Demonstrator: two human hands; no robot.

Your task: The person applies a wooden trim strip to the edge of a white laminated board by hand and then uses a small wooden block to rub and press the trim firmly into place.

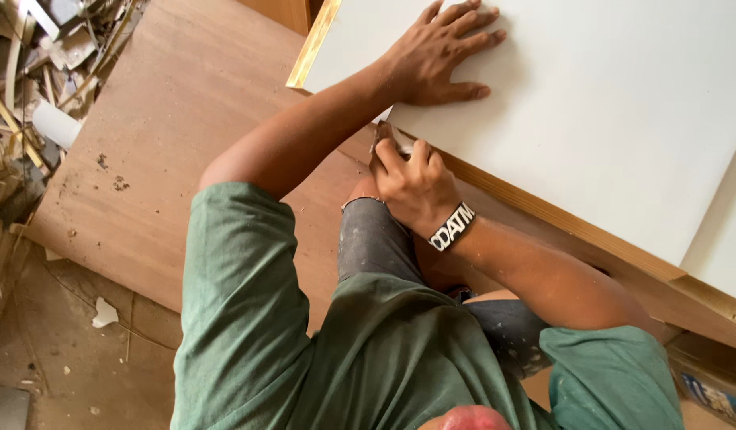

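White laminated board (591,119) pinned flat under spread left hand (440,56), long edge slanting down to the right. Right hand (412,183) closed on small tool (381,135), pressed against that wooden edge (543,211), nearer the body

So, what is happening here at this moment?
A person in a green shirt works on a white board that lies over a brown wooden sheet. The left hand presses flat on the board. The right hand holds a small tool against the board's edge; what it is cannot be told.
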